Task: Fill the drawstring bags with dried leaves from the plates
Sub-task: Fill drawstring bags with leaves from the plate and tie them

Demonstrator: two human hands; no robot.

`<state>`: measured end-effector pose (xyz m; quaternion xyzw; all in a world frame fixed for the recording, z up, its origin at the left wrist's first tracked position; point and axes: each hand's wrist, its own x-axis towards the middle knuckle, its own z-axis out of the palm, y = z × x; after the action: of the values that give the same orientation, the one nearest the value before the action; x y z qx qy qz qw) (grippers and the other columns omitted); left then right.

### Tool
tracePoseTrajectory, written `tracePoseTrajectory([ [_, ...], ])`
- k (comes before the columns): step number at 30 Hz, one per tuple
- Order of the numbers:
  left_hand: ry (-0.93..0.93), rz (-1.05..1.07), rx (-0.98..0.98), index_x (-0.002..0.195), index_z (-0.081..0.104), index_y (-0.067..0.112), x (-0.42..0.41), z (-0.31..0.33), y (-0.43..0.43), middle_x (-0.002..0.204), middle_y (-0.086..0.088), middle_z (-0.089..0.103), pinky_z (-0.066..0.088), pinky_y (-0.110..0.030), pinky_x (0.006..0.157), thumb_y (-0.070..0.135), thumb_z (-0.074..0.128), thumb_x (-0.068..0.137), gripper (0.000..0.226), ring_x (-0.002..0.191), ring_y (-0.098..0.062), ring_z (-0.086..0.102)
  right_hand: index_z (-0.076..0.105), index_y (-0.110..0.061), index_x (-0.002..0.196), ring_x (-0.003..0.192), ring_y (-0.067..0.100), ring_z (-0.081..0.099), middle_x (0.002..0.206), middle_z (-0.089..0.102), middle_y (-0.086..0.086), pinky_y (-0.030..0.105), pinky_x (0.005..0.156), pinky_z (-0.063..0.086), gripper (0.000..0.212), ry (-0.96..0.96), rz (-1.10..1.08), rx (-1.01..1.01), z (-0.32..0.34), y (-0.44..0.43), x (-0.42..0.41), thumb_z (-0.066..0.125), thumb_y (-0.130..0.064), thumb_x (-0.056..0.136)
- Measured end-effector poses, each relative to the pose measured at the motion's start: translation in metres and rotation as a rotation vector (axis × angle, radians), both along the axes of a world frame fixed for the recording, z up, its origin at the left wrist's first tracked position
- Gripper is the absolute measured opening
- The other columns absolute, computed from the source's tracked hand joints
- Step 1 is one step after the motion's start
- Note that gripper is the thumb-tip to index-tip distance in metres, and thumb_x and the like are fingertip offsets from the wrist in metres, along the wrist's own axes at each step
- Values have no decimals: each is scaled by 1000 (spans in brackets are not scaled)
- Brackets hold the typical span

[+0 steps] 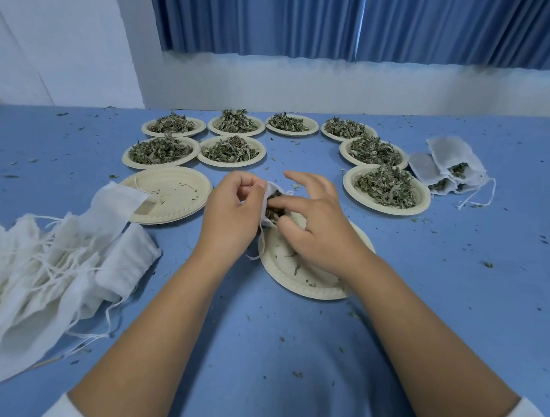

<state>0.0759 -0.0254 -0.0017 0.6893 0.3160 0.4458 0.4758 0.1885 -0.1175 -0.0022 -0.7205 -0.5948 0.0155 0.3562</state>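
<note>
A small bag (269,205) sits between the fingers (252,188) of the left hand (232,212) and the right hand (314,229), above a plate (295,279) on the surface (291,352). Left of the fingers lie stacked plates (172,199), and farther left heaped bags (41,260). Behind the fingers stand eight plates of leaves (232,150). Filled bags (451,166) lie far right.

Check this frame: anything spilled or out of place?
Yes. Dried leaf crumbs are scattered all over the blue table, well outside the plates. One empty bag from the pile lies draped over the rim of the empty plate on the left. Nothing looks damaged.
</note>
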Motion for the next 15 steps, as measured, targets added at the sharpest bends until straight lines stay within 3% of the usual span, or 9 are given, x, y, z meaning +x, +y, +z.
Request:
tracePoseTrajectory([
  [2,-7,16,-10,84,61,27,0,-1,2,54,19,52,35,-11,49,24,57,97,15,47,2,43,74,-28,101,127,8,37,132,51,-6,21,105,26,31,121,-37,131,5,-3,6,49,-22,83],
  [4,-3,22,-17,84,61,28,0,-1,3,53,20,54,37,-12,50,25,57,97,14,47,2,44,73,-25,82,88,1,55,99,63,-5,18,80,41,28,186,-100,196,9,-6,16,51,-9,85],
  [6,16,21,-5,84,61,28,0,-1,2,55,25,56,37,-10,51,25,57,97,14,50,4,48,69,-25,71,53,4,49,72,66,-1,19,54,37,33,182,-152,113,11,-9,26,49,-3,84],
  [7,27,24,12,84,61,28,0,-1,2,57,25,57,37,-8,51,25,58,97,14,52,6,49,70,-25,70,45,5,46,69,67,-1,19,47,35,34,162,-165,36,11,-11,29,47,-3,84],
  [9,46,35,44,83,61,29,0,-2,0,65,20,57,37,-5,53,25,58,96,14,55,8,50,71,-23,74,47,1,50,75,69,-5,17,45,34,33,60,-197,-167,10,-13,35,46,-5,86],
  [11,55,44,55,83,60,29,0,-2,0,71,15,56,37,-4,53,25,57,96,14,56,10,50,73,-15,85,66,1,58,87,70,-2,22,56,45,31,-46,-229,-382,8,-12,39,44,-7,88],
  [12,59,47,54,83,60,29,-1,-2,0,72,14,56,37,-5,53,25,57,96,14,56,10,50,73,-11,90,76,9,62,93,71,2,27,64,50,31,-66,-237,-451,6,-11,40,43,-6,89],
  [13,63,49,54,83,60,29,-1,-2,1,73,14,56,37,-5,54,25,57,97,15,57,11,50,73,-10,93,82,16,63,95,70,3,29,68,51,31,-57,-231,-487,5,-10,40,42,-6,90],
  [15,69,50,58,83,60,30,-1,-2,2,74,13,56,37,-5,54,25,57,97,15,58,11,50,74,-17,93,82,10,59,94,66,-7,26,68,45,33,11,-159,-499,4,-9,36,42,-6,92],
])
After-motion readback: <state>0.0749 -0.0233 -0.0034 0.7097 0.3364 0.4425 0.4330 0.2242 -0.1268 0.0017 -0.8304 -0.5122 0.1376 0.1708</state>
